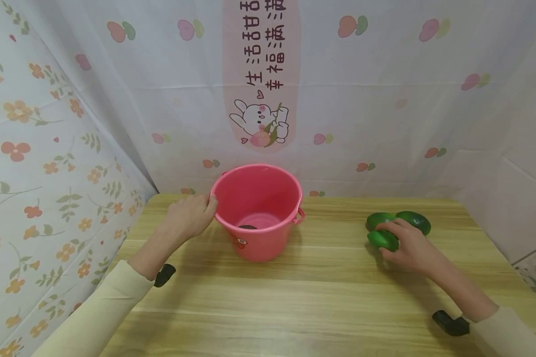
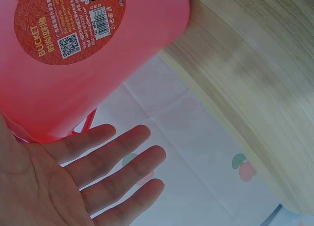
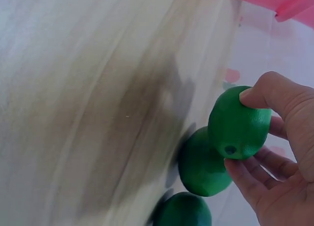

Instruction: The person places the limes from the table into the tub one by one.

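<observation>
Right hand (image 1: 408,250) pinches a green fruit (image 1: 382,240) while the left hand (image 1: 189,215) touches a pink bucket (image 1: 268,243)

The pinched fruit, smooth, oval and lime-like, sits between thumb and fingertips at the right of the wooden table (image 1: 268,307), well apart from the bucket. It appears raised above the tabletop. Two more fruits lie just behind it: a green one on the left (image 1: 377,219) and a darker one on the right (image 1: 415,223). Whether the pinched fruit touches either, I cannot tell.

The left hand is at the bucket's near-left rim; its four fingers are straight and spread beside the outer wall, not wrapped round it. The bucket stands upright, with a dark item (image 1: 247,227) partly visible on its floor, too hidden to name.

The step in hand looks like picking up a single fruit. The next move, I judge, calls for a secure pinch on that slick-looking skin, a lift clear of both neighbours without knocking them, and a steady bucket under the left hand.
</observation>
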Available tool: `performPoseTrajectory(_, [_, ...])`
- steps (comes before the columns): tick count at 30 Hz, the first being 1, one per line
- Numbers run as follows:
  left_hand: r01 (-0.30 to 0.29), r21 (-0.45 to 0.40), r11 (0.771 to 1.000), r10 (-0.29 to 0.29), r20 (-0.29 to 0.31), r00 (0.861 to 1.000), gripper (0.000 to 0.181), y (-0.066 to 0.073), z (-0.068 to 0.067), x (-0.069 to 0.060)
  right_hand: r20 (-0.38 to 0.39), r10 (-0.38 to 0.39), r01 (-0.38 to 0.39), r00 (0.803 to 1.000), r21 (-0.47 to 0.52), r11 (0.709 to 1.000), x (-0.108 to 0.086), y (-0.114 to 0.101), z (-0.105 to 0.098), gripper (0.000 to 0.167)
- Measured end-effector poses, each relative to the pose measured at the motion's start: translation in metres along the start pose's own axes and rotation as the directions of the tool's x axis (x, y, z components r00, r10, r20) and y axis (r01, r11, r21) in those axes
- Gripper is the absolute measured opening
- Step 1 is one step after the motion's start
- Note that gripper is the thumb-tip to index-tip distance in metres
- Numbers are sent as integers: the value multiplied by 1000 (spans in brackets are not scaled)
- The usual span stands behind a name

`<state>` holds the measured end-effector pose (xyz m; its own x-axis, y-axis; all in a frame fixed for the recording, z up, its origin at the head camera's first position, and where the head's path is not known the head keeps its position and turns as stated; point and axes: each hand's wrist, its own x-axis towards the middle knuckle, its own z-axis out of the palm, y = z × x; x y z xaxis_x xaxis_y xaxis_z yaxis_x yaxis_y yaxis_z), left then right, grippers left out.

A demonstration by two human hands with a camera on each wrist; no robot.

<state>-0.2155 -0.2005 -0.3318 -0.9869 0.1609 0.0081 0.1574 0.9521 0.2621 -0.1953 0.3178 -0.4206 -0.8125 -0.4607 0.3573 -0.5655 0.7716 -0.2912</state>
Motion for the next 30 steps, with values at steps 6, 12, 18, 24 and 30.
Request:
performPoseTrajectory(6, [-2,-3,1000,2,5,1000,44,-1,0,0,0,16,-16,1000,2,1000,3,-5,-9,51])
performPoseTrajectory(12, [-1,2,1000,1,-3,1000,44,-1,0,0,-19,9,-9,1000,10,1000,6,-9,-15,51])
performPoseTrajectory(18, [0,10,1000,0,3,1000,44,-1,0,0,-44,-7,8,999,11,1000,8,-12,-19,51])
performPoseTrajectory(24, [-8,18,1000,9,-1,1000,44,-1,0,1,-39,-5,6,999,43,999,11,-15,-24,51])
performPoseTrajectory(30, [-11,26,1000,11,-9,1000,45,-1,0,1,-42,5,-2,999,54,999,14,-18,-28,53])
